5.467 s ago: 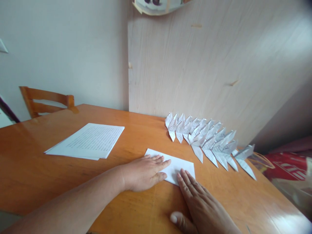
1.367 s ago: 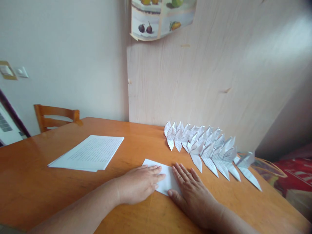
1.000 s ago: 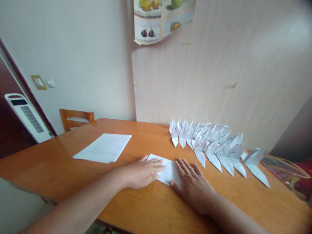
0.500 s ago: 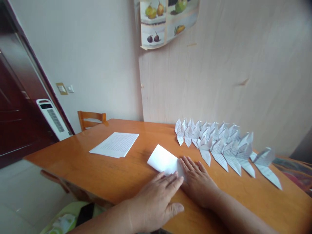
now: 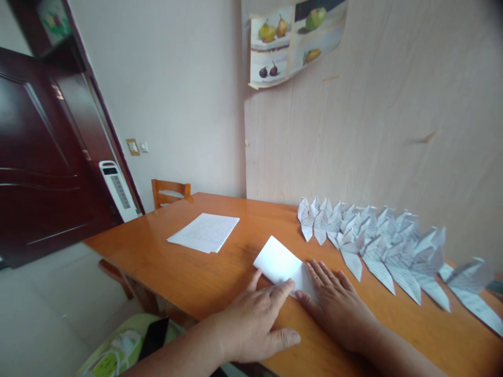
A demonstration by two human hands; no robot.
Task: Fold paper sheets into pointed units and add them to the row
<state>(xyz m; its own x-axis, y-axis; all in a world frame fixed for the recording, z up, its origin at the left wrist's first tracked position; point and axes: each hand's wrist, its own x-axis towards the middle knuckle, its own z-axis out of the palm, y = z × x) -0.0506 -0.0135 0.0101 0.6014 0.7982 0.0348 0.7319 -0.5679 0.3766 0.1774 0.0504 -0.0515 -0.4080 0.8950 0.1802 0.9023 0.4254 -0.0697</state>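
Quick count: two hands on the table [image 5: 188, 272], left hand [image 5: 255, 324] and right hand [image 5: 338, 309]. One blank folded sheet [image 5: 281, 263] near the front edge, one stack of printed pages [image 5: 204, 232] toward the left end. Folded paper figures [image 5: 377, 238] along the back edge: a dozen-plus, they overlap too much to nail it. One chair [image 5: 170, 189], one poster [image 5: 294, 42].

Table: we see an orange-brown wooden table [image 5: 188, 262] with a glossy top, its far edge against the wall panel.
Printed sheets: we find a small stack of printed sheets [image 5: 204, 232] lying flat toward the far left.
Folded sheet: we note a white folded sheet [image 5: 277, 262] lying near the front edge, both of our hands resting on its near end.
Folded figures: we count a long overlapping row of folded paper figures [image 5: 377, 241] along the right side.
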